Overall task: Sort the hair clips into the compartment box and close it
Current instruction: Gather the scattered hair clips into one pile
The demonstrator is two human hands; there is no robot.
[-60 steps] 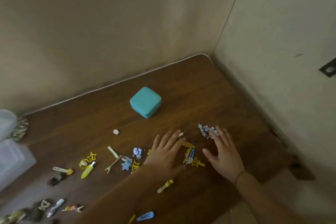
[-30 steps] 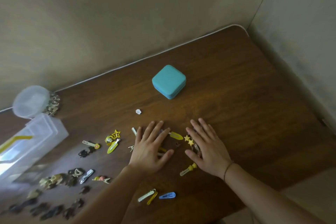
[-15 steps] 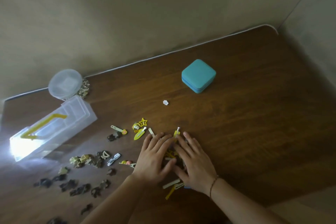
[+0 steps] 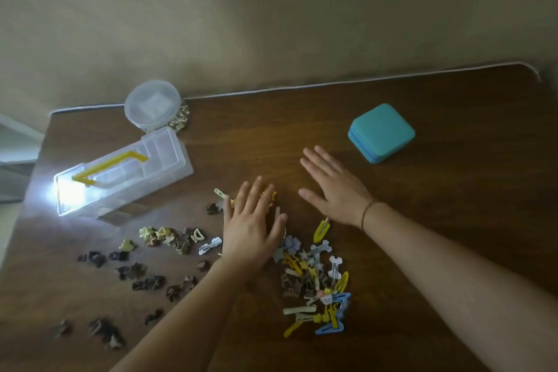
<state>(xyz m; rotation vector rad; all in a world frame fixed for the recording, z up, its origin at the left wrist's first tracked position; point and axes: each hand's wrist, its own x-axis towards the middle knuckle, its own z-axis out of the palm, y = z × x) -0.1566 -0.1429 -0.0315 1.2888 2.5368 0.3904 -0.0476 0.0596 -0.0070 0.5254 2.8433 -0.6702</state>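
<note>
**Both hands flat over scattered hair clips**

The left hand point(image 4: 249, 228) lies palm-down, fingers spread, on the wooden table point(image 4: 453, 220), covering a few clips; it grips nothing. The right hand point(image 4: 333, 190) is likewise flat and empty, just above the pile of hair clips point(image 4: 314, 284). Darker clips point(image 4: 145, 278) lie scattered to the left. The clear compartment box point(image 4: 120, 175) sits far left, seemingly closed, though glare obscures it. A teal case point(image 4: 382, 133) stands apart.
</note>
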